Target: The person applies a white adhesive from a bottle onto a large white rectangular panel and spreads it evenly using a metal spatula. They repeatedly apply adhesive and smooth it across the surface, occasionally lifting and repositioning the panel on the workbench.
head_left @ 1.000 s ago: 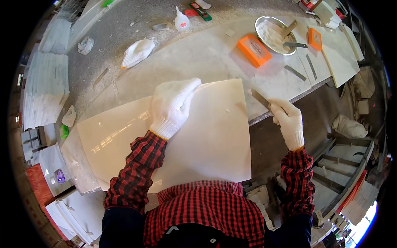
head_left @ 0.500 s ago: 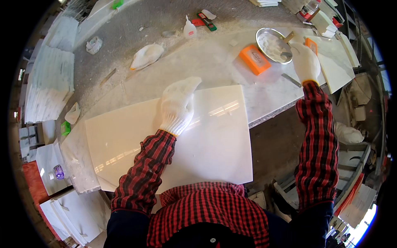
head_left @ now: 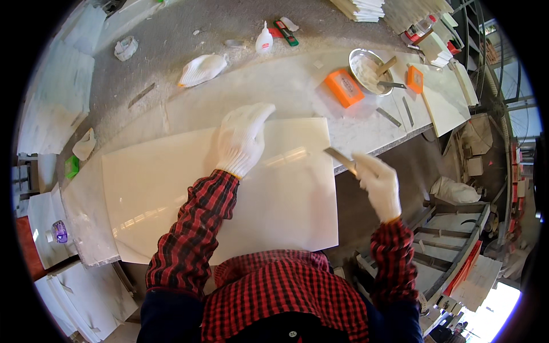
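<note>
A large glossy white slab (head_left: 171, 188) lies before me on the stone-topped table. My left hand (head_left: 243, 137), in a white knit glove, lies on it near the far edge, fingers stretched toward the upper right and seemingly empty. Just off the slab's right edge, my gloved right hand (head_left: 378, 183) is closed around a flat metal scraper blade (head_left: 340, 160), its tip pointing left toward the slab. Beyond is a steel bowl (head_left: 355, 67) of white paste, holding a wooden-handled tool (head_left: 386, 66) and a dark metal blade (head_left: 392, 85).
Orange boxes (head_left: 344, 88) (head_left: 415, 79) flank the bowl; thin metal strips (head_left: 389, 117) lie nearer. Along the back sit a spare glove (head_left: 203, 70), a white squeeze bottle (head_left: 264, 40) and a green-and-black cutter (head_left: 286, 33). Stacked pale slabs (head_left: 57, 97) stand at left. The table's edge (head_left: 383, 147) runs on the right.
My right hand has come from beside the bowl back toward me and left, and now holds the scraper blade. My left hand stays on the slab. The view has shifted slightly.
</note>
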Tool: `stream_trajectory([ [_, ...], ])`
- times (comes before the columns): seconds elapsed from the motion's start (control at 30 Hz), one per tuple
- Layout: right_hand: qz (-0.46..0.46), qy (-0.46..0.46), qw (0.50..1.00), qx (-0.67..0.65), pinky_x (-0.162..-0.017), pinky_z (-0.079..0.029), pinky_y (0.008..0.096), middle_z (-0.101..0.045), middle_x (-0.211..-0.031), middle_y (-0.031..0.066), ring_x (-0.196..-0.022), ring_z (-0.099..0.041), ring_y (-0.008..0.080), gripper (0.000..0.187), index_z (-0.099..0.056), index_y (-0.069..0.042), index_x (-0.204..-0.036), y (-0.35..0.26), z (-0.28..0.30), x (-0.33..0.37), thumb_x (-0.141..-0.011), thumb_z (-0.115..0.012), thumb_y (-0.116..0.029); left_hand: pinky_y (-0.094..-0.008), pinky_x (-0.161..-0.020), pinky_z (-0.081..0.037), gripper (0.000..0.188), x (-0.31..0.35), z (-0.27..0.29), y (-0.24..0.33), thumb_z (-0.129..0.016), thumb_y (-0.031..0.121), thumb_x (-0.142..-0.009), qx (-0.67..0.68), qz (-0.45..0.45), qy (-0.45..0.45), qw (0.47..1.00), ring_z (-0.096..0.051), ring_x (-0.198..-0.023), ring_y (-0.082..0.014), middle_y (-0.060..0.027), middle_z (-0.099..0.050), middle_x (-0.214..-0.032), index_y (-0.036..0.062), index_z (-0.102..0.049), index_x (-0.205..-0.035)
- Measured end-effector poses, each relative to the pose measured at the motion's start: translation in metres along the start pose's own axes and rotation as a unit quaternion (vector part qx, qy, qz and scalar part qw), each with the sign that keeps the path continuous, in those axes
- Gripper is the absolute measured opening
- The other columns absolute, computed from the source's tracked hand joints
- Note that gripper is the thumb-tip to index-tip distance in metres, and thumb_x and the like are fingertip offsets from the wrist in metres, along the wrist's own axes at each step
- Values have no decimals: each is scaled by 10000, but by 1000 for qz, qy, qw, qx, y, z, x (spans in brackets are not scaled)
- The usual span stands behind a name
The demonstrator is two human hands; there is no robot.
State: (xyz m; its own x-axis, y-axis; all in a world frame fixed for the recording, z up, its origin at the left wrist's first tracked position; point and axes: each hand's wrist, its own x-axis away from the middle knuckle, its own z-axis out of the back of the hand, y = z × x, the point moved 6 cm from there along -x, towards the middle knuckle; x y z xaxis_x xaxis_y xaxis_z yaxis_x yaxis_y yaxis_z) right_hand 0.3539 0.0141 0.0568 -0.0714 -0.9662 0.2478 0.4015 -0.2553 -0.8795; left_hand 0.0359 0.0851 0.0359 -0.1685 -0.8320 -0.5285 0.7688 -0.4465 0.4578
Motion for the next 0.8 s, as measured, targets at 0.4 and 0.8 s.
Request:
stream_trajectory([
  [0.4,149,15,962,228,-714,-542,400,-702,-902,128,-796,-681,311,257,-760,-124,-1190,-8,-36,39,-945,-692,-168,-466,-1000,-532,360,-1,3,2,-663,62,-920,-24,15,-26,999,-679,-1137,-335,-98,-743,-1215,186,-729,-1251],
  [0.8,267,-16,901,341,-633,-498,421,-612,-795,82,-745,-645,292,280,-760,-195,-1145,-29,-29,13,-868,-762,-236,-449,-956,-551,269,-1,0,-1,-660,35,-899,-16,-1,-3,1000,-691,-1086,-341,-100,-750,-1168,117,-737,-1143],
])
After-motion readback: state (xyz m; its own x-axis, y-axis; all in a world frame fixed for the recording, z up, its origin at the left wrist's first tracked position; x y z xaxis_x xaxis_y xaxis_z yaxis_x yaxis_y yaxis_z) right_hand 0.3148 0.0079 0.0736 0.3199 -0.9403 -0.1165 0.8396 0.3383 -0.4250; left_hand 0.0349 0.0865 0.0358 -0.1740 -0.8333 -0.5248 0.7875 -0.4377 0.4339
